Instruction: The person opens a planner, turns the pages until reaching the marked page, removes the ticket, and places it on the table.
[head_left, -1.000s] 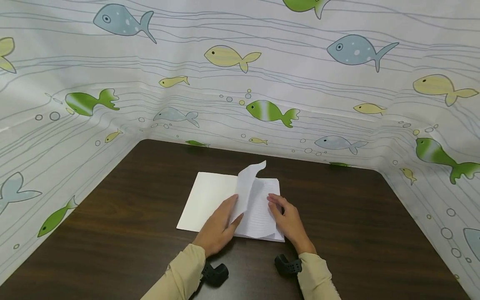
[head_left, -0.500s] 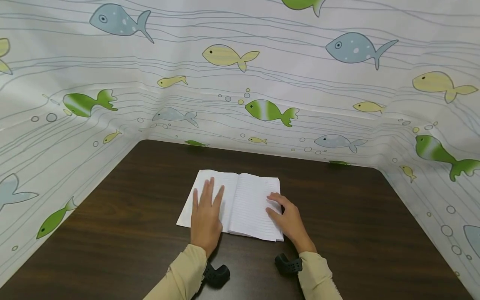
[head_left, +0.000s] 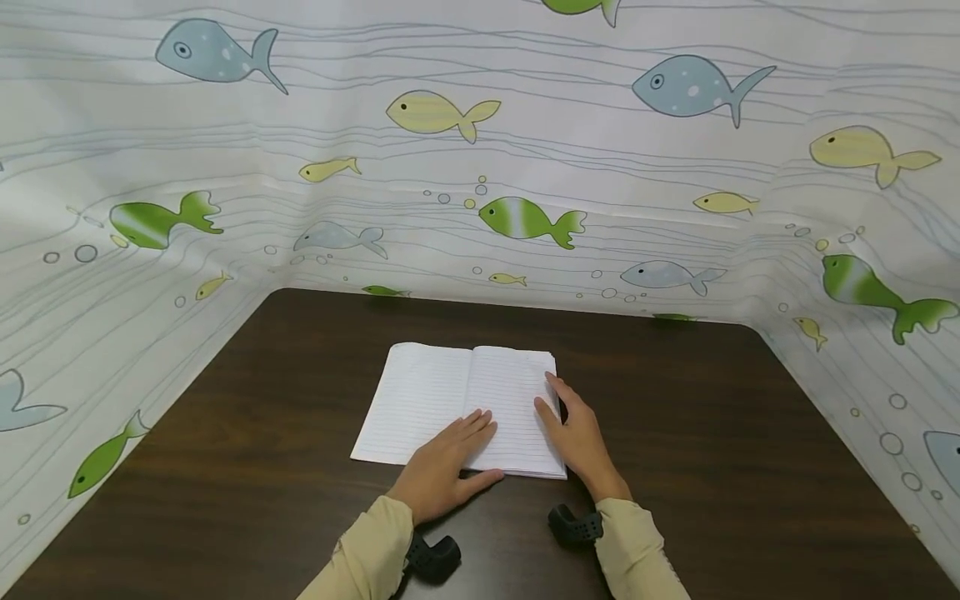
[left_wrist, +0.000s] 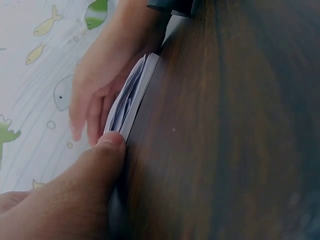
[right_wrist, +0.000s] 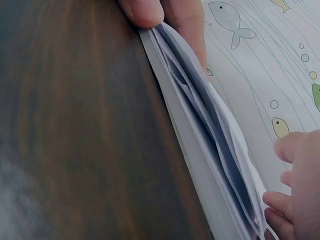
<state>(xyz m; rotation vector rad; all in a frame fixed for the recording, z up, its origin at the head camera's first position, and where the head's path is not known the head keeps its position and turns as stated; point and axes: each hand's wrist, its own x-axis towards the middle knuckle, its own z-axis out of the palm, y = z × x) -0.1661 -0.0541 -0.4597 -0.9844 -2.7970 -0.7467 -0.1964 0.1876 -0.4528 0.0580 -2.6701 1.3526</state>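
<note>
An open notebook (head_left: pixel 423 392) with white ruled pages lies flat on the dark wooden table. My left hand (head_left: pixel 444 473) rests on its lower middle, fingers extended across the right page near the fold and thumb at the near edge. Beside the right edge, my right hand (head_left: pixel 583 440) touches the page margin with loosely bent fingers. In the left wrist view the left thumb (left_wrist: pixel 102 162) meets the stacked page edges (left_wrist: pixel 131 100). The right wrist view shows the notebook's edge (right_wrist: pixel 200 135) close up, its upper sheets slightly fanned apart.
Dark table surface (head_left: pixel 247 467) surrounds the notebook. A white sheet printed with fish (head_left: pixel 525 108) encloses the back and both sides. Black wrist devices (head_left: pixel 435 558) sit below each hand.
A lifted page has been turned over to the left and now lies flat. The left hand swept left over it, then came back to the lower middle. The right hand stays at the right edge.
</note>
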